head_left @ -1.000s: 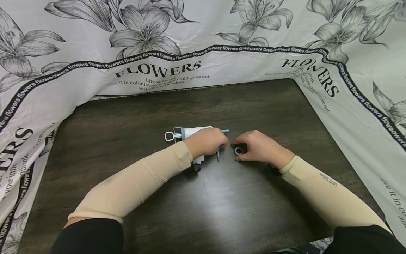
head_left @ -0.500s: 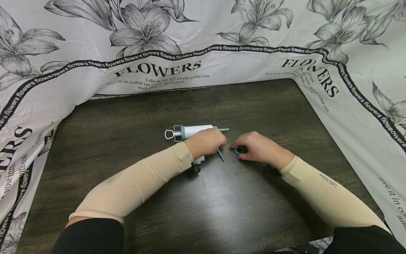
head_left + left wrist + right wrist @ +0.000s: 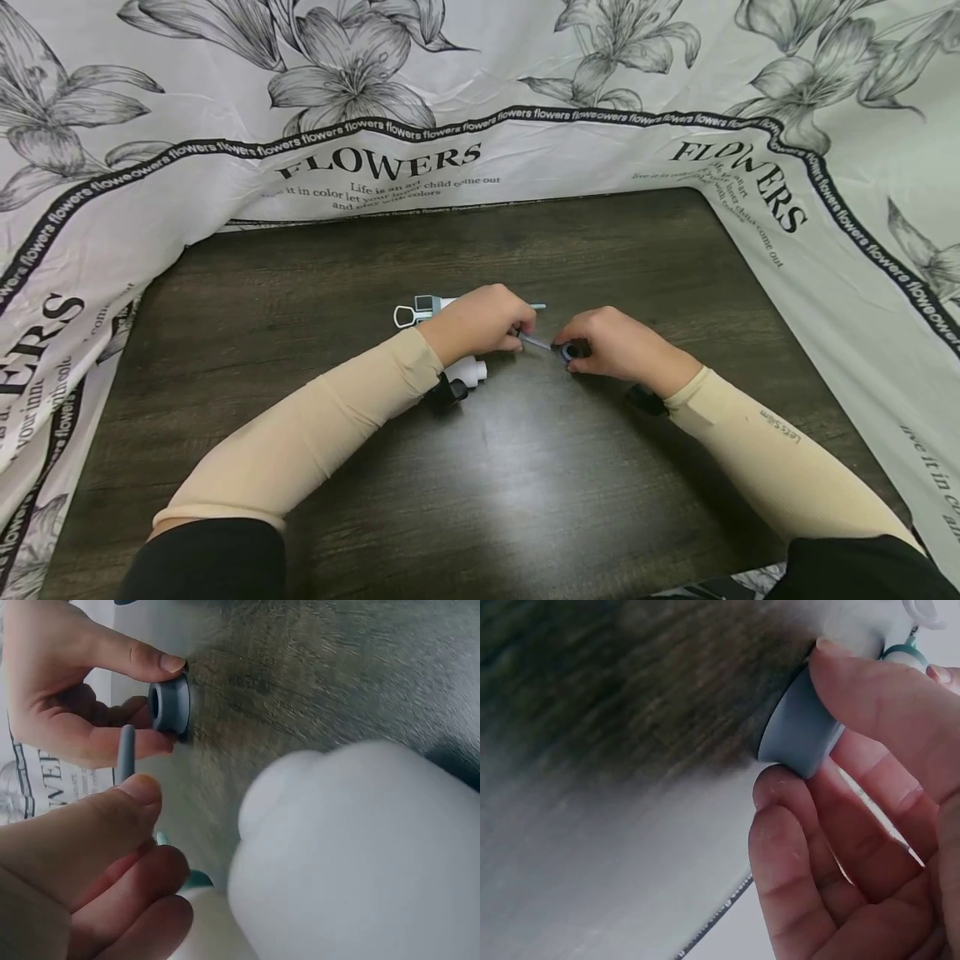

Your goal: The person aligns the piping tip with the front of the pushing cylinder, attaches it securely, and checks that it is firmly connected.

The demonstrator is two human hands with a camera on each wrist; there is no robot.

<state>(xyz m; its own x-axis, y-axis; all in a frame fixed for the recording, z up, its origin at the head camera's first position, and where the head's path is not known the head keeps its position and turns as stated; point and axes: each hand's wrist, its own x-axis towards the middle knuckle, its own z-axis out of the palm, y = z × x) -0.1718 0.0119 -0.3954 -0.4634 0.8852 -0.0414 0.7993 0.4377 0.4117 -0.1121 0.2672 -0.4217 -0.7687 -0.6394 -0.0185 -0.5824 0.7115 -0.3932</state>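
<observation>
My left hand pinches a thin grey-blue rod between thumb and fingers. Its free end points toward a small grey-blue flared ring, and in the left wrist view the rod tip stands apart from it. The ring has a hole in its top and sits on the table; thumb and fingers of my right hand grip its sides. In the right wrist view, the ring's smooth curved wall shows between the fingers. A white and teal toy syringe lies behind my left hand, which partly hides it.
A white, rounded piece lies below my left wrist, looming large and blurred in the left wrist view. The dark wood-grain table spreads around the hands. White flower-printed cloth hangs behind and along both sides.
The rod in my left hand has swung from pointing toward me to pointing right at the ring. That hand has risen slightly. My right hand stays around the ring.
</observation>
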